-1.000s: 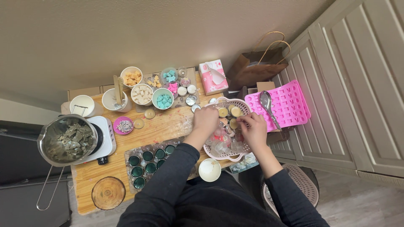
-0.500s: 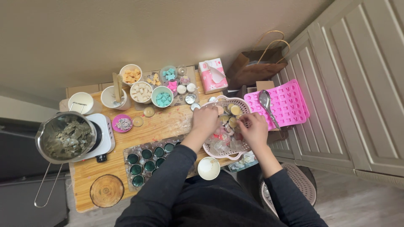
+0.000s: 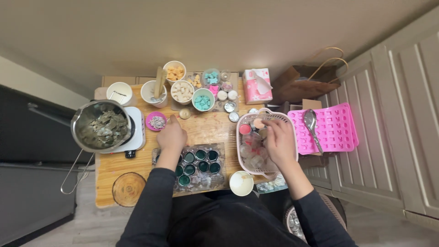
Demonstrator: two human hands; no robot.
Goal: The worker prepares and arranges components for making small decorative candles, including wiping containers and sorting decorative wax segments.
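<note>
Pale pink slotted plastic basket [image 3: 292, 132] sits centre-right of frame on the right end of the wooden table [image 3: 208, 130], packed with small round tins and clear cups, one red-lidded, a few tan. Basket is oval, long axis roughly top to bottom in frame, loop handle at the upper end. Right hand [image 3: 280, 142] is inside the basket, fingers curled down into the contents; can't tell if it grips anything. Left hand [image 3: 172, 137] rests left of centre, fingers loosely bent, thumb up, nothing visibly held, at the upper-left edge of the clear tray of dark green round cups [image 3: 197, 161]. Steel pot of grey-green chunks [image 3: 101, 126] on a white hotplate at left. Pink silicone mould [image 3: 334, 128] with a metal spoon [image 3: 312, 126] at right.
</note>
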